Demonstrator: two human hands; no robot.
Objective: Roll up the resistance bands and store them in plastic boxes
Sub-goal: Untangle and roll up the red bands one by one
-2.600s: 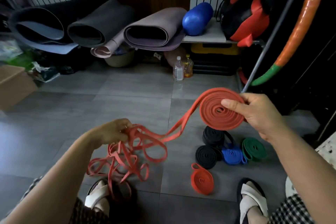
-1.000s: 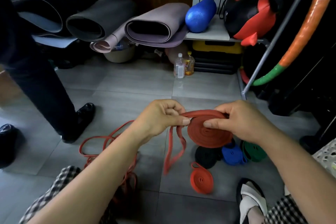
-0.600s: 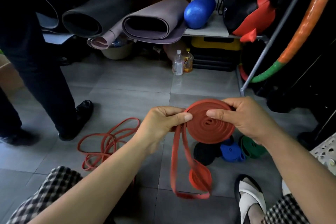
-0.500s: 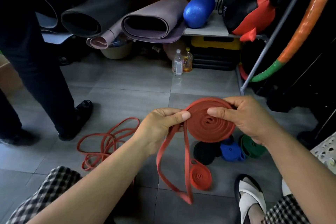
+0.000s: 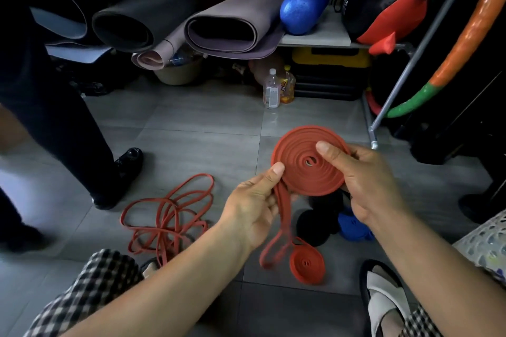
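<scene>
At eight o'clock a loose red band (image 5: pixel 169 216) lies tangled on the floor, not yet rolled. The left hand (image 5: pixel 252 208) pinches the hanging tail of the nearly wound red coil (image 5: pixel 309 169), which the right hand (image 5: pixel 367 183) holds in a pinching grip at centre. Rolled bands (image 5: pixel 306 265) wait at five o'clock. No plastic box is visible.

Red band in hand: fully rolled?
Partly: the red band is mostly coiled, a loose loop hangs below the left hand.

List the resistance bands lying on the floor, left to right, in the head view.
Tangled red band → small red rolled band → blue rolled band
</scene>
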